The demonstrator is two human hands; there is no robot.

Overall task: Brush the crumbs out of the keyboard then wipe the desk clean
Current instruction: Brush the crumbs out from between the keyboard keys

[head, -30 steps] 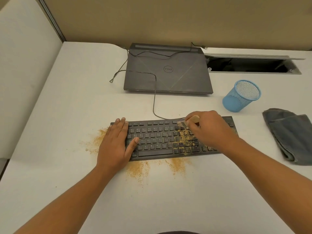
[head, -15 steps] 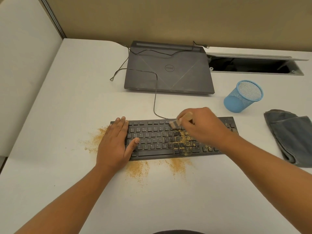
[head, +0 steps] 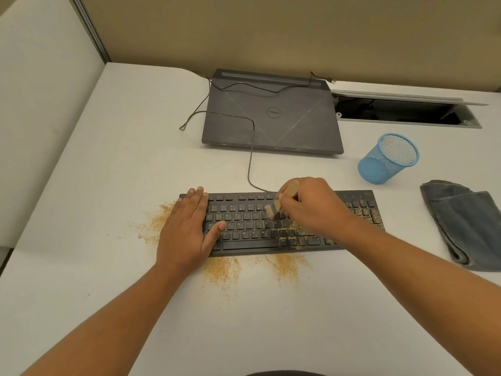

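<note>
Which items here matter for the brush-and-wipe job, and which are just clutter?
In play:
- keyboard
- brush, held in right hand
- left hand, flat on the keyboard's left end
- crumbs on the desk
- grey cloth, for wiping

Lying about:
- closed laptop
- blue mesh cup
- open cable hatch

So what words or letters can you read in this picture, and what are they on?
"DELL", seen upside down in a ring: on the lid of the closed laptop.
"W E R T Y", "F G H", "C V B N M": letters on the keys of the keyboard.
Top-row key marks and the small mark at the keyboard's far right corner: too small and blurred to read.
Blue mesh cup, grey cloth: no writing seen.
</note>
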